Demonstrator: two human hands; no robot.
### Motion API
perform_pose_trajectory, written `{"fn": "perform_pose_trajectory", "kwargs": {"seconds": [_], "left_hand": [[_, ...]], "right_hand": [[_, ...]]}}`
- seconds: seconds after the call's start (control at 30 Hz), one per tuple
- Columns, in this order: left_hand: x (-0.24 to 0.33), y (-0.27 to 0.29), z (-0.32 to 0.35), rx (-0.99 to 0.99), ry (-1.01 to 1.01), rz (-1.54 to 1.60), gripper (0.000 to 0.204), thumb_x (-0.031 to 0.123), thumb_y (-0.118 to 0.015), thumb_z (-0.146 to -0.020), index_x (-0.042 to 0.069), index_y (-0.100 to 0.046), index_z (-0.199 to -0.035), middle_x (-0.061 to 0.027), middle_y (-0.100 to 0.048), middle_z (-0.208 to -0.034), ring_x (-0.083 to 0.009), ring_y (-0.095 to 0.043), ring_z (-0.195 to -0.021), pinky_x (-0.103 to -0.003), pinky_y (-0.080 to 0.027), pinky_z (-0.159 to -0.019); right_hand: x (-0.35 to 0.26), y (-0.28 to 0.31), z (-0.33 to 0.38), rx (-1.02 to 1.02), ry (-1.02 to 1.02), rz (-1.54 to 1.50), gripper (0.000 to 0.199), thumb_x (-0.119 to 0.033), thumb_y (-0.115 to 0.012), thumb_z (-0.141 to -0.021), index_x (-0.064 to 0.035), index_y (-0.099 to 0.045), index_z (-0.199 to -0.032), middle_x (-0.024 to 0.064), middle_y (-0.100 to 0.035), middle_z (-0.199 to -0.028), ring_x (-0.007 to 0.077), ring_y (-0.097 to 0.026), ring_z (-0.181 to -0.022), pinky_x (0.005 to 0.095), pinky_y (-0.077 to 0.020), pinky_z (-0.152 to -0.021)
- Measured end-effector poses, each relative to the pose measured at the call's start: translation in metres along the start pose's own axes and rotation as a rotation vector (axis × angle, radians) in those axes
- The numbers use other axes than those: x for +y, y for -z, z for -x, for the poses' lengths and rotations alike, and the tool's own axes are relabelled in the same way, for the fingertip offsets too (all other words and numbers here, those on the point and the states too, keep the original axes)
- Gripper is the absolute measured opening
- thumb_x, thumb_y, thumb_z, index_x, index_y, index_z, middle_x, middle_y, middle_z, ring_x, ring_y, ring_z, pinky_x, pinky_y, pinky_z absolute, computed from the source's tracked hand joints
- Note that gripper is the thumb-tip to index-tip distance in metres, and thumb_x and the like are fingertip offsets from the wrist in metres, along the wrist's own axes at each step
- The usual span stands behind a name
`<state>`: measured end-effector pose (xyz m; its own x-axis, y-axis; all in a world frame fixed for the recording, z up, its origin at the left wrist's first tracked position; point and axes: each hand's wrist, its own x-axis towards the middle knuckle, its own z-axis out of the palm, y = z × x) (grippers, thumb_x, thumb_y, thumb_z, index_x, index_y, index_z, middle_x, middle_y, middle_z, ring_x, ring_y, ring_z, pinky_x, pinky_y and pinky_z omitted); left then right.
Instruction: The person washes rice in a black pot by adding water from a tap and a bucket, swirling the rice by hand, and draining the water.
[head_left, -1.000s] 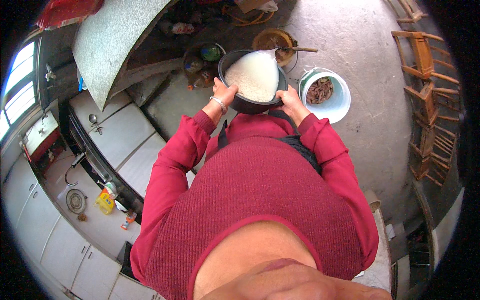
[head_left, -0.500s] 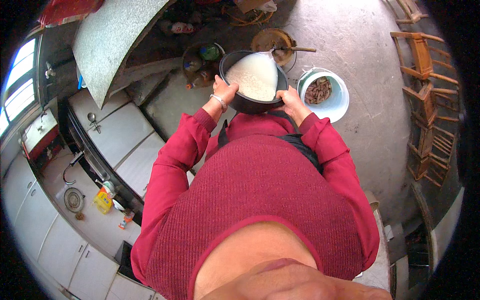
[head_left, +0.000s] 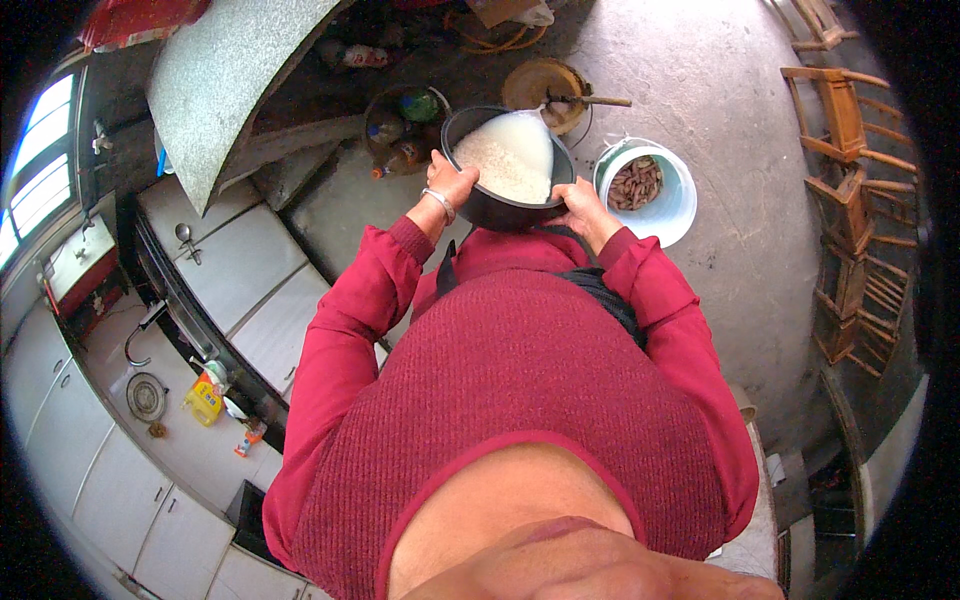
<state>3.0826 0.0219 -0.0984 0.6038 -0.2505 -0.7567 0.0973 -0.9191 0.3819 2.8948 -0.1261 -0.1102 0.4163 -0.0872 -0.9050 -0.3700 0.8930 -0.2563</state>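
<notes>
Currently, dark pot (head_left: 500, 213) held before body, tilted, left hand (head_left: 452, 186) and right hand (head_left: 586, 207) clasping opposite sides; pale grains (head_left: 498, 172) inside, milky liquid (head_left: 530, 140) at far lip. White bucket (head_left: 681, 205), between pot and wooden chairs (head_left: 845, 115) near right edge of floor (head_left: 725, 120), holds brownish pieces (head_left: 635, 184).

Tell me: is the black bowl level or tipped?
Tipped: cloudy water reaches the far rim of the bowl, while white grains lie bare opposite.

Smooth finishes are seen on the bowl (head_left: 495, 212) and plastic bucket (head_left: 677, 215), ribbed cloth on the sweater (head_left: 520, 370), wood on chairs (head_left: 843, 118).
</notes>
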Motion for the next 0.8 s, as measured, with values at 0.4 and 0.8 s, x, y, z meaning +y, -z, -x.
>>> {"fn": "perform_pose_trajectory", "kwargs": {"seconds": [0.4,0.8], "left_hand": [[0.008,0.002,0.001,0.002,-0.009,-0.044,0.096,0.032,-0.06,-0.064,-0.005,-0.008,-0.136,-0.0295,-0.024,-0.135,-0.0402,-0.025,-0.127,-0.04,-0.023,-0.105],[0.022,0.004,0.005,0.012,-0.023,-0.074,0.096,0.032,-0.06,-0.064,-0.005,-0.008,-0.136,-0.029,-0.023,-0.136,-0.0408,-0.023,-0.127,-0.04,-0.022,-0.105]], "right_hand": [[-0.005,-0.001,0.006,-0.039,-0.034,-0.024,0.037,0.004,-0.046,-0.063,0.0006,-0.05,-0.1,0.0158,-0.053,-0.085,0.0346,-0.056,-0.076,0.0634,-0.0453,-0.068],[-0.004,0.004,0.004,-0.069,-0.066,-0.021,0.033,0.002,-0.047,-0.066,0.003,-0.05,-0.099,0.0162,-0.054,-0.088,0.0352,-0.058,-0.077,0.0592,-0.0489,-0.068]]}}
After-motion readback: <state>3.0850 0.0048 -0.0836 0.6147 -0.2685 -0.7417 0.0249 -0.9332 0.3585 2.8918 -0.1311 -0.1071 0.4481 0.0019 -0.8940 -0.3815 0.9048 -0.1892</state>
